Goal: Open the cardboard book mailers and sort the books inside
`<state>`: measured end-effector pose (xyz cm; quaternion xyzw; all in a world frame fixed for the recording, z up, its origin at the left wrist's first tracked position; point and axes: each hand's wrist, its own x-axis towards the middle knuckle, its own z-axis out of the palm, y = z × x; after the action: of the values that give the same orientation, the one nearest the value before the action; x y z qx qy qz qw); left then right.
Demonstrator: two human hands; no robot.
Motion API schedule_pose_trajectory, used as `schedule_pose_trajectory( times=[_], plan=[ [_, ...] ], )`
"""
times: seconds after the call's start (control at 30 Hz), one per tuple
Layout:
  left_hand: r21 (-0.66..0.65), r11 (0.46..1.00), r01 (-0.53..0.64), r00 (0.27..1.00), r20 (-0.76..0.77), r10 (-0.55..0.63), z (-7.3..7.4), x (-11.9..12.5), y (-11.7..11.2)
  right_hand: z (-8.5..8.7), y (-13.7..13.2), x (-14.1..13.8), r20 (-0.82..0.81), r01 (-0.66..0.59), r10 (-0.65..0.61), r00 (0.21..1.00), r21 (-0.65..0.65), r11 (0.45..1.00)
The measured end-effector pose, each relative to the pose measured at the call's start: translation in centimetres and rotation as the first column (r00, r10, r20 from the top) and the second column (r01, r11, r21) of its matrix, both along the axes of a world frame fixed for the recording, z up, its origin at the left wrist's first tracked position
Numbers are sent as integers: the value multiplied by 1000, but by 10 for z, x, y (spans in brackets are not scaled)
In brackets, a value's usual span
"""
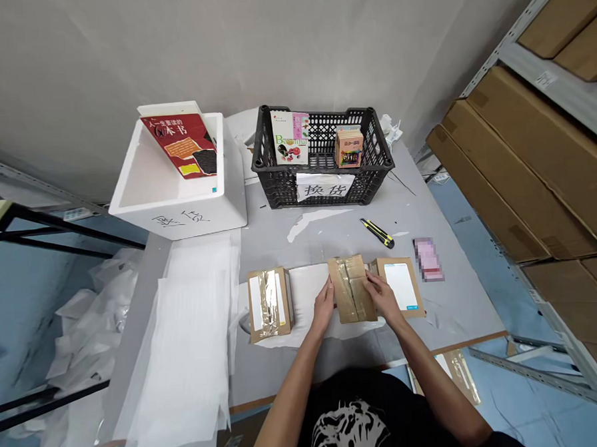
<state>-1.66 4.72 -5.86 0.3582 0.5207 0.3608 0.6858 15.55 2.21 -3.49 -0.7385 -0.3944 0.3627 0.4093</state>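
A small cardboard parcel (350, 289), bound with clear tape, lies in the middle of the grey table (448, 309). My left hand (323, 307) grips its left side and my right hand (382, 292) grips its right side. To the left of my left hand lies a taped cardboard box (269, 304). Just beyond my right hand lies a cardboard package with a white label (400, 285), partly hidden by the held parcel. A white foam sheet (302, 296) lies under the parcels.
A yellow-and-black utility knife (378, 233) and a pixelated pink item (428, 259) lie on the table. Behind them stand a black plastic crate of books (281, 184) and a white foam box (178, 216) holding a red book. A stack of white foam sheets (180, 363) hangs over the left edge.
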Motion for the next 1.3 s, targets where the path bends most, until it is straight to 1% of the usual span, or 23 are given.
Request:
schedule_pose_trajectory(
  times=[0.03,0.1,0.17,0.23,0.3,0.37,0.43,0.5,0.57,0.63,0.7,0.8,0.87,0.93,1.0,1.07,1.13,1.2,1.27,1.3],
  plan=[
    [-3,1000,-8,999,41,8,6,-3,0,7,0,-2,-39,-11,12,999,38,999],
    [17,1000,-16,997,75,15,18,-9,0,20,-2,-5,-119,-12,26,993,109,994],
    [60,997,-41,994,107,35,28,-14,2,29,-3,-8,-183,10,18,983,151,988],
    [84,995,-53,991,124,43,35,-17,5,31,-4,-10,-233,40,0,972,167,985],
    [106,993,-60,992,121,47,39,-19,6,29,-3,-11,-283,63,-11,959,172,983],
    [155,986,-57,993,115,40,41,-21,5,26,-2,-12,-338,92,-29,941,172,981],
    [241,970,-45,993,116,17,43,-24,4,23,-2,-12,-398,108,-34,917,164,981],
    [330,942,-51,992,126,10,44,-27,3,21,-1,-12,-430,88,-11,903,158,983],
    [381,920,-96,988,152,40,43,-29,4,20,-1,-12,-412,51,26,911,174,983],
    [386,910,-149,979,187,81,43,-30,6,19,-1,-12,-369,32,52,928,218,975],
    [365,913,-183,975,189,119,43,-30,8,18,-1,-13,-354,25,81,932,286,958],
    [321,923,-214,976,100,192,44,-32,11,17,-1,-14,-384,-6,156,910,363,932],
    [314,923,-223,974,30,226,46,-34,13,16,-1,-16,-410,-21,185,893,373,927],
    [326,921,-212,974,-2,225,47,-37,15,14,0,-18,-427,-11,175,887,360,933],
    [352,918,-184,980,-5,198,44,-38,15,11,3,-19,-436,11,147,888,338,941],
    [377,917,-133,989,-12,149,35,-38,12,4,7,-20,-441,19,123,889,303,953],
    [367,927,-75,995,-32,93,19,-36,6,-5,9,-20,-426,10,92,900,232,973],
    [315,949,-18,997,-62,40,1,-35,-3,-16,10,-16,-390,18,37,920,136,991],
    [256,967,6,995,-94,18,-15,-33,-11,-25,7,-10,-363,53,-28,931,60,997],
    [234,972,7,994,-110,20,-20,-32,-15,-28,5,-6,-371,58,-45,928,26,998]
  ],
)
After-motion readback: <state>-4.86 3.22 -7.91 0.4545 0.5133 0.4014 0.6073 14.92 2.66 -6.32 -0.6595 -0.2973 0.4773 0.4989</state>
